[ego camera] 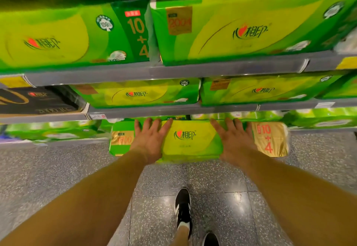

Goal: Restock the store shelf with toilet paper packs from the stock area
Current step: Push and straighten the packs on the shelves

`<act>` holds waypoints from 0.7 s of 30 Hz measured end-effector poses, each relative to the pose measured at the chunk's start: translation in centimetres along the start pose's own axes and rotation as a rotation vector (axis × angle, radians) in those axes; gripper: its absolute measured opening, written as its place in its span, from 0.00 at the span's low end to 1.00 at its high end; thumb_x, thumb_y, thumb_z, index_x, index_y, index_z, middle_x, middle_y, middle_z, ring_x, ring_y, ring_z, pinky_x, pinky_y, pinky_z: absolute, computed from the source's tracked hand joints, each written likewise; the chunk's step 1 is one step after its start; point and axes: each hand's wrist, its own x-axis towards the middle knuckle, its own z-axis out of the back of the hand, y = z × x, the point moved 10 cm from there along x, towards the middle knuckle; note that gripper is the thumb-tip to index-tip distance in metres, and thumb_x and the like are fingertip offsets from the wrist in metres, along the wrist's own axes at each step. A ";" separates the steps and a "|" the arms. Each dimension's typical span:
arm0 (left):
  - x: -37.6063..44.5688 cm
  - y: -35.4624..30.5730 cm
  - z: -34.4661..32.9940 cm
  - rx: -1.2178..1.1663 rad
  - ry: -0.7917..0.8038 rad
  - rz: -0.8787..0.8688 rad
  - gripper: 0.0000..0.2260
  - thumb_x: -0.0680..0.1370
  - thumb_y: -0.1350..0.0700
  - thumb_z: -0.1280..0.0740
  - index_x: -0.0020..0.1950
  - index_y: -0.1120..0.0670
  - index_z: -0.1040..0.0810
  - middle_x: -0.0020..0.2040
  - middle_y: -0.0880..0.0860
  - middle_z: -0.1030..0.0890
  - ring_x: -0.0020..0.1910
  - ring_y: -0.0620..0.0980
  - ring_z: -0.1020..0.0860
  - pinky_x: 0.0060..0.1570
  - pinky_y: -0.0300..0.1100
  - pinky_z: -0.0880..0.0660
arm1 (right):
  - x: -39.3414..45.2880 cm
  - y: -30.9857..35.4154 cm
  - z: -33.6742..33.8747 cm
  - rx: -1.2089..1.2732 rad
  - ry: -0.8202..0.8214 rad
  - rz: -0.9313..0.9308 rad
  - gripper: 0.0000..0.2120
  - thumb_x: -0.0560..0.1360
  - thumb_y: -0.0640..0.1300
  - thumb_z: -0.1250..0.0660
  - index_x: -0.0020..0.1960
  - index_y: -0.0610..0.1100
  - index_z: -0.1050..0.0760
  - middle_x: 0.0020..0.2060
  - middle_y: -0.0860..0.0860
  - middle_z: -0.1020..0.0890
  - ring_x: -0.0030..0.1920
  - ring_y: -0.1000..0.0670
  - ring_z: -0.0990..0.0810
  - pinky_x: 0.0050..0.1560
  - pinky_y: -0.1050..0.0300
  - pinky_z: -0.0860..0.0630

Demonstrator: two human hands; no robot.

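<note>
A green and yellow toilet paper pack [190, 141] with a gold "10+4" end panel sticks out of the lowest shelf [54, 143] over the floor. My left hand [149, 139] lies flat on the pack's left part, fingers straight and spread. My right hand [234, 139] lies flat on its right part, fingers straight toward the shelf. Both palms press on the pack's front face. The pack's back edge is hidden under the shelf above.
Two upper shelves [173, 71] carry matching green packs [251, 29]. A black pack [36, 100] sits at the left of the middle shelf. More green packs [52, 129] fill the bottom shelf on both sides. Below is speckled floor [58, 168] with my shoes [183, 209].
</note>
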 end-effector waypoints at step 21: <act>-42.0 -4.6 39.9 0.144 -0.874 0.105 0.51 0.72 0.43 0.28 0.80 0.41 0.64 0.79 0.56 0.40 0.77 0.63 0.43 0.74 0.71 0.53 | -44.1 1.0 36.8 -0.055 -0.820 0.025 0.58 0.71 0.62 0.29 0.73 0.65 0.77 0.78 0.43 0.54 0.77 0.38 0.56 0.73 0.29 0.62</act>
